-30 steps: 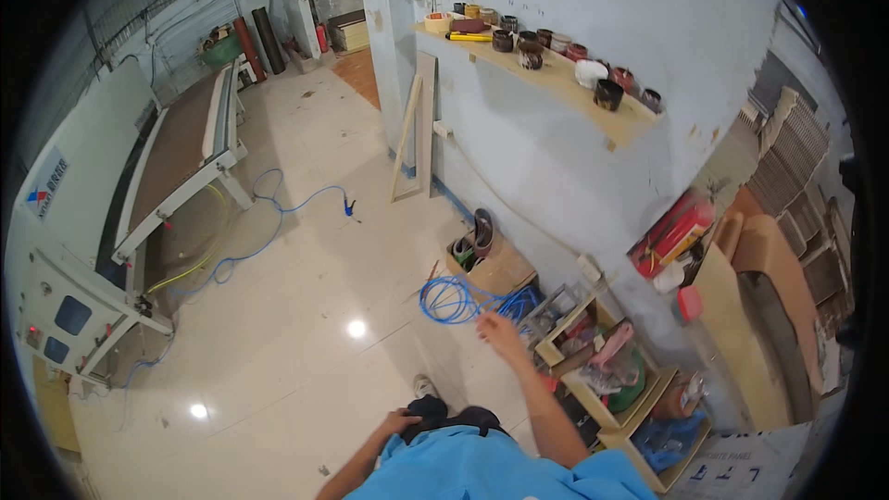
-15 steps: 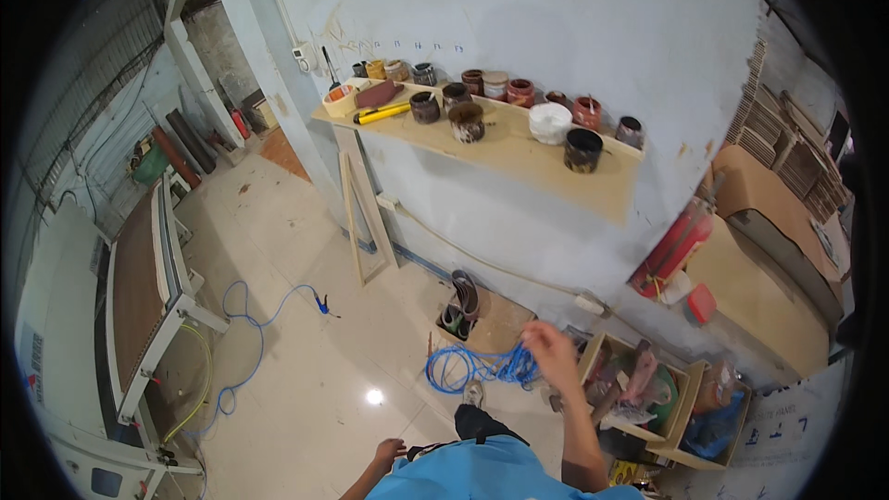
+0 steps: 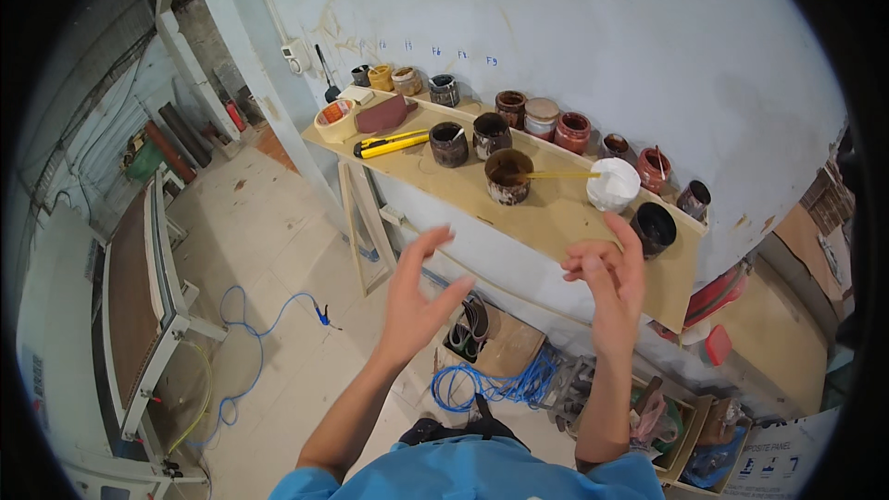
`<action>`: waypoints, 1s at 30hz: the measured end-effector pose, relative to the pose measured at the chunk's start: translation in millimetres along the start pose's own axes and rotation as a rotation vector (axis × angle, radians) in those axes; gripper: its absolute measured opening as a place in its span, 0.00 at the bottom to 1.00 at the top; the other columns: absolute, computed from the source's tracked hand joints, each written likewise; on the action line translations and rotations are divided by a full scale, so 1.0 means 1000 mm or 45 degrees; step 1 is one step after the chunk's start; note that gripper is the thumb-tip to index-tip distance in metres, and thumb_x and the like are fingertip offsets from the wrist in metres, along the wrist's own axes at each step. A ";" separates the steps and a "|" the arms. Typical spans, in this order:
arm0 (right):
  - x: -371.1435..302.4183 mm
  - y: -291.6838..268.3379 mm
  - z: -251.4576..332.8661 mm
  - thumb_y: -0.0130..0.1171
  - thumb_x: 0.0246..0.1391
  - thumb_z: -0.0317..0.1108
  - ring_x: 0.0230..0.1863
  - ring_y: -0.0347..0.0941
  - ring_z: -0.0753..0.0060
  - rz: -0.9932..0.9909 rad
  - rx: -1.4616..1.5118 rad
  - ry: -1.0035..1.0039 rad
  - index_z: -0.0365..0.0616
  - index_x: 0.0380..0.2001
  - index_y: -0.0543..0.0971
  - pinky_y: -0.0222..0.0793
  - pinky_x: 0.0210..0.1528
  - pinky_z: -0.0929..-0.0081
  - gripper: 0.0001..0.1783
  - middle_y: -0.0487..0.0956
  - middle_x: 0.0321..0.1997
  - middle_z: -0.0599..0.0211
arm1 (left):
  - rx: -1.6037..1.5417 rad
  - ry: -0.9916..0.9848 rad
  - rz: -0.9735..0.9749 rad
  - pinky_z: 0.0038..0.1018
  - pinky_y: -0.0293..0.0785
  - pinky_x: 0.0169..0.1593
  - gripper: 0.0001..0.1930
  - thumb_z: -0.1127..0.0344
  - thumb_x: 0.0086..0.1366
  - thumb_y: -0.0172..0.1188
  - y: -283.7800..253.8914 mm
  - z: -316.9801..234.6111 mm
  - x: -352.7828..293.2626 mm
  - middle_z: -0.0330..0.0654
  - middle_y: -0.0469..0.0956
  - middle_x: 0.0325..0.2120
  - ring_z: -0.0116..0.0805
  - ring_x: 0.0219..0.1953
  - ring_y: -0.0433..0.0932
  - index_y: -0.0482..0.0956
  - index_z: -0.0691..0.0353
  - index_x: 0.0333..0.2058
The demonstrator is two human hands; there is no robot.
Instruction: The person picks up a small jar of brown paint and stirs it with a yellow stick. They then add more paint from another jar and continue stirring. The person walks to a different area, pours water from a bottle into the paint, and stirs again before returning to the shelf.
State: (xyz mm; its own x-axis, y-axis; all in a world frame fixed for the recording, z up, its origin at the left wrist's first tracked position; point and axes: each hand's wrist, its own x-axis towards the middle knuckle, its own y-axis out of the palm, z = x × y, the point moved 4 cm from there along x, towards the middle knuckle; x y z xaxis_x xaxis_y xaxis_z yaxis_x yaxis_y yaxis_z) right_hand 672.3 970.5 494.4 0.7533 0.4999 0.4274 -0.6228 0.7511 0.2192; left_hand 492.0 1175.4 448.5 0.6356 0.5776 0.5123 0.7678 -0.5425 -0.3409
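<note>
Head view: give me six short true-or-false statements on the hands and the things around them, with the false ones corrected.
1. The left hand is empty. True.
2. The right hand holds a yellow cutter. False: the right hand is empty, and the yellow cutter lies on the shelf.
3. The white pot stands to the left of the black pot. True.
4. The tape roll is at the shelf's right end. False: the tape roll is near its left end.
5. The shelf holds several pots. True.
6. The blue coil hangs on the wall. False: the blue coil lies on the floor.
</note>
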 end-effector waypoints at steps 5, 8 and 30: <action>0.044 0.033 -0.005 0.61 0.73 0.37 0.41 0.80 0.75 -0.062 -0.079 0.086 0.36 0.75 0.59 0.78 0.43 0.76 0.36 0.83 0.45 0.61 | 0.306 0.142 0.005 0.48 0.70 0.65 0.42 0.55 0.58 0.79 0.031 -0.039 0.109 0.58 0.77 0.59 0.58 0.61 0.75 0.70 0.69 0.66; 0.059 0.038 -0.007 0.59 0.75 0.39 0.38 0.79 0.78 -0.109 -0.171 0.116 0.36 0.72 0.66 0.76 0.40 0.78 0.30 0.84 0.45 0.62 | 0.389 0.107 0.053 0.49 0.71 0.61 0.43 0.55 0.56 0.80 0.052 -0.028 0.125 0.56 0.78 0.57 0.58 0.60 0.74 0.71 0.69 0.65; 0.026 0.109 0.034 0.53 0.77 0.31 0.37 0.83 0.70 0.454 -1.128 -0.227 0.35 0.47 0.82 0.80 0.41 0.73 0.11 0.84 0.42 0.59 | -0.389 0.076 0.266 0.35 0.74 0.68 0.42 0.77 0.51 0.78 -0.008 0.030 0.067 0.46 0.77 0.61 0.38 0.63 0.79 0.71 0.63 0.67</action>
State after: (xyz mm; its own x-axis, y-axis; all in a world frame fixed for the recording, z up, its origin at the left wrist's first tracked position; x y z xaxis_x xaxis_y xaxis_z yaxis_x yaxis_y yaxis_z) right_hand 616.9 1050.6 559.5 0.4626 0.7433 0.4832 -0.3683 0.6569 -0.6579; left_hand 531.1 1236.4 461.5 0.7632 0.4034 0.5047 0.5566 -0.8073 -0.1964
